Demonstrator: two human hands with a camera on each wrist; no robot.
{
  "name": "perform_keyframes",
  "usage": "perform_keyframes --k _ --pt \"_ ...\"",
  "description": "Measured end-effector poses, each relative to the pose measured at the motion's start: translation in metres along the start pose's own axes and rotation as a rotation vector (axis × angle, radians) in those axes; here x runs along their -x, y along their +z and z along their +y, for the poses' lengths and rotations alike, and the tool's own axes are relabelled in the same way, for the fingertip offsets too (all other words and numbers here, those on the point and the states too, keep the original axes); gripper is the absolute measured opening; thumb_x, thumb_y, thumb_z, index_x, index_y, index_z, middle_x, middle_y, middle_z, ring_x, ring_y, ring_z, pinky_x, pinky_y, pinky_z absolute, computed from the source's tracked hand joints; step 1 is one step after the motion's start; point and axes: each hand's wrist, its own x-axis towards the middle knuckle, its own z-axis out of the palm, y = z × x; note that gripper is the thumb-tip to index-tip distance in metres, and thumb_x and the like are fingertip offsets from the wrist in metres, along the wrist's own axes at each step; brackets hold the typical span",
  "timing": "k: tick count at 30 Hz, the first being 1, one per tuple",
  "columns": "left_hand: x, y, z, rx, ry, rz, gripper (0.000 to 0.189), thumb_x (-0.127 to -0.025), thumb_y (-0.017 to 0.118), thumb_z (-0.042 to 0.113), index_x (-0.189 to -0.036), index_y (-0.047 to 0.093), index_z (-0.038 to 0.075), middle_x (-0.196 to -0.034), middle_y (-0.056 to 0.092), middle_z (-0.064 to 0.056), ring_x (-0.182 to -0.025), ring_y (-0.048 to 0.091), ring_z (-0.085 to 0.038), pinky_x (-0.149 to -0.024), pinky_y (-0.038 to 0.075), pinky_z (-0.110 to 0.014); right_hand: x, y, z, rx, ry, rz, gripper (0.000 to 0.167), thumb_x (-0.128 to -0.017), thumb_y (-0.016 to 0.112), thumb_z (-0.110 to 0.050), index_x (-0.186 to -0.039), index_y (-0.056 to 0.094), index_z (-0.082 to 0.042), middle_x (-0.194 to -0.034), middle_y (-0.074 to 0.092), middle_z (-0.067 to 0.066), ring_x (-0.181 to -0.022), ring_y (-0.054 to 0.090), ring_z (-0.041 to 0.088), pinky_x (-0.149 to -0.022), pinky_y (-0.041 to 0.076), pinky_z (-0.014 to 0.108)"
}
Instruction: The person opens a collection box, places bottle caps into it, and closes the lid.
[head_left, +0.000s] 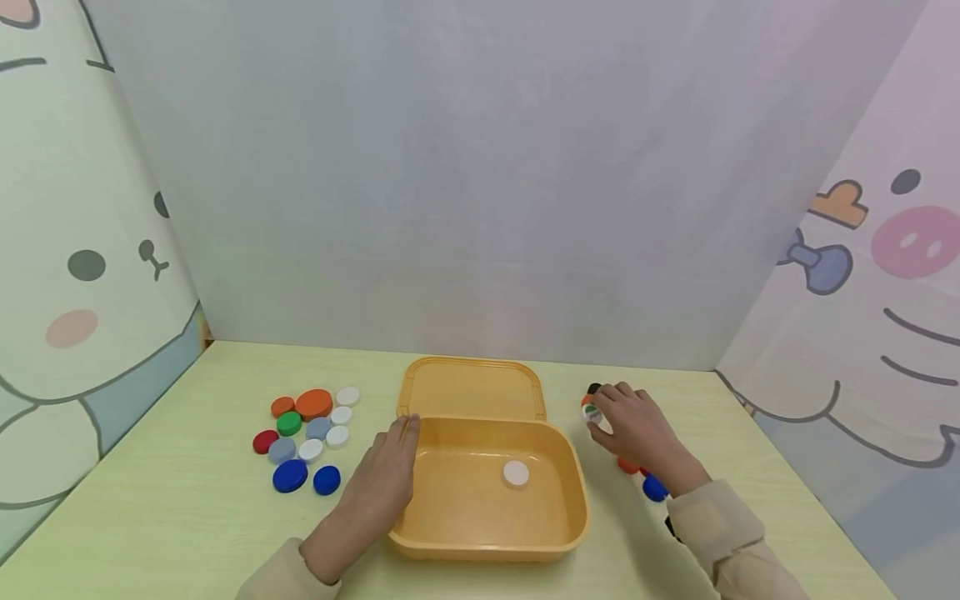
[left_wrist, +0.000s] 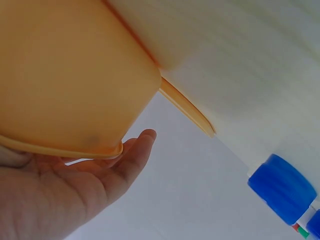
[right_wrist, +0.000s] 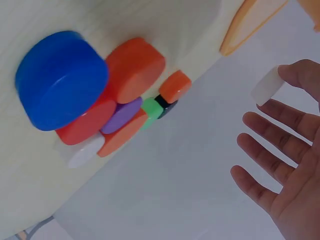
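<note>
Right grip [head_left: 633,427] on one white cap [right_wrist: 268,86], left grip [head_left: 381,477] on one box [head_left: 487,552]

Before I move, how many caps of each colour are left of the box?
White caps: 4
Orange caps: 2
Light blue caps: 2
Dark blue caps: 2
Green cap: 1
Red cap: 1
Total: 12

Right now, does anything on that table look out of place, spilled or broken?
Nothing looks spilled or broken. The one mildly odd thing, perhaps, is a white cap lying alone inside the yellow-orange box, while the caps left of it lie clustered together.
</note>
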Motion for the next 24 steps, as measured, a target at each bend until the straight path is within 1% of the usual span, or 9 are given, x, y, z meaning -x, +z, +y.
perform_keyframes --k 7,16,20,24 --pt "0.000 0.000 0.000 0.000 0.001 0.002 0.055 -0.086 0.058 0.003 -0.136 0.036 -0.002 -0.133 0.042 -0.020 -0.104 0.052 -0.031 -0.086 0.049 -0.041 -0.005 -0.017 -0.020 -0.007 -0.094 0.078 0.029 -0.075 0.071 -0.027 -0.096 0.063 -0.009 -0.098 0.061 0.004 -0.090 0.054 0.023 -0.071 0.047 0.039" --pt "0.000 0.001 0.000 0.003 0.000 -0.003 0.055 -0.086 0.059 0.003 -0.136 0.036 -0.001 -0.133 0.042 -0.019 -0.105 0.052 -0.030 -0.088 0.048 -0.041 -0.010 -0.028 -0.047 0.003 -0.158 0.105 0.027 -0.075 0.069 -0.027 -0.096 0.064 -0.010 -0.097 0.061 0.003 -0.090 0.055 0.022 -0.073 0.047 0.036" --pt "0.000 0.001 -0.001 -0.003 0.006 0.005 0.055 -0.086 0.058 0.004 -0.136 0.036 -0.001 -0.133 0.043 -0.019 -0.103 0.052 -0.030 -0.087 0.049 -0.040 -0.008 -0.030 -0.059 -0.012 -0.191 0.083 0.029 -0.075 0.070 -0.029 -0.098 0.064 -0.011 -0.098 0.063 0.003 -0.091 0.055 0.021 -0.078 0.048 0.037" --pt "0.000 0.002 -0.001 -0.006 0.005 0.008 0.054 -0.086 0.058 0.004 -0.136 0.036 -0.001 -0.132 0.043 -0.019 -0.103 0.052 -0.030 -0.087 0.049 -0.040 -0.005 -0.031 -0.071 -0.030 -0.203 0.010 0.032 -0.077 0.069 -0.031 -0.102 0.064 -0.011 -0.102 0.063 0.003 -0.094 0.055 0.021 -0.081 0.048 0.037"
